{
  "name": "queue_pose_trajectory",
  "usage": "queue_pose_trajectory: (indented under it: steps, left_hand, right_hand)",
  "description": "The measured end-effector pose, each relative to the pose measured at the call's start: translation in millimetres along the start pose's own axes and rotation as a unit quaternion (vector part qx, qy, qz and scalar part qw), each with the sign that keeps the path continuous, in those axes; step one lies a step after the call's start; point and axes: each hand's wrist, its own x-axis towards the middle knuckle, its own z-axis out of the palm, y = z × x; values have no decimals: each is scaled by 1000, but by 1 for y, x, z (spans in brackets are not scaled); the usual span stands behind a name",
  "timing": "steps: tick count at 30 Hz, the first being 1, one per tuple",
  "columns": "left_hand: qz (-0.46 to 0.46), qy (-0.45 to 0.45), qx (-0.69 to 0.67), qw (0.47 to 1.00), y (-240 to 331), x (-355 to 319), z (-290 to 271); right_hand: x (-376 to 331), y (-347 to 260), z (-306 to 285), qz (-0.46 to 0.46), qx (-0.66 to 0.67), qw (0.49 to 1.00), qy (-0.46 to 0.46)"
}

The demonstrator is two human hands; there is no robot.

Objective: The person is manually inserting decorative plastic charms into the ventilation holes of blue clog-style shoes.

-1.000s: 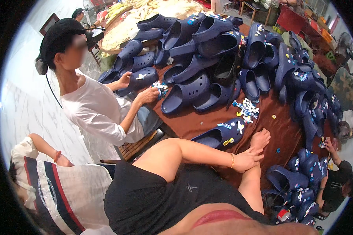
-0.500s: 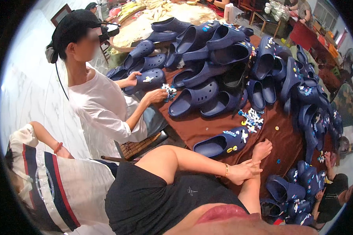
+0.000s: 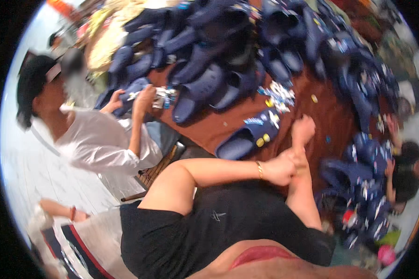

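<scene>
My left hand (image 3: pixel 280 167), with a gold bracelet at its wrist, is wrapped round my right forearm just below the wrist. My right hand (image 3: pixel 304 130) is curled into a fist over the brown cloth (image 3: pixel 328 109), and nothing shows in it, though motion blurs the fingers. Left of it lies a navy clog (image 3: pixel 237 145) with blue, white and yellow charms on its upper. Just beyond the clog is a loose pile of small white, blue and yellow charms (image 3: pixel 280 95).
Many navy clogs (image 3: pixel 200 88) are heaped across the far side, with more decorated clogs (image 3: pixel 351 172) at right. A person in white (image 3: pixel 102 135) at left handles a clog (image 3: pixel 134 95) and charms. Another person in black (image 3: pixel 408 169) sits at right.
The view has swung, shifting the scene left and upward. My left hand's fingers, stretched across my right wrist before, are now closed round the forearm. My right hand looks more tightly curled.
</scene>
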Motion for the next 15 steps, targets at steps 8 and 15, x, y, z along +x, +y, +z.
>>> queue_pose_trajectory:
  steps: [8,15]
  left_hand:
    - [-29,-75,8,997,4,5,-16]
    - [-348,76,-529,771,-12,9,-49]
  right_hand:
    - [8,6,30,2,9,999,33]
    - [-1,15,28,21,-24,999,40]
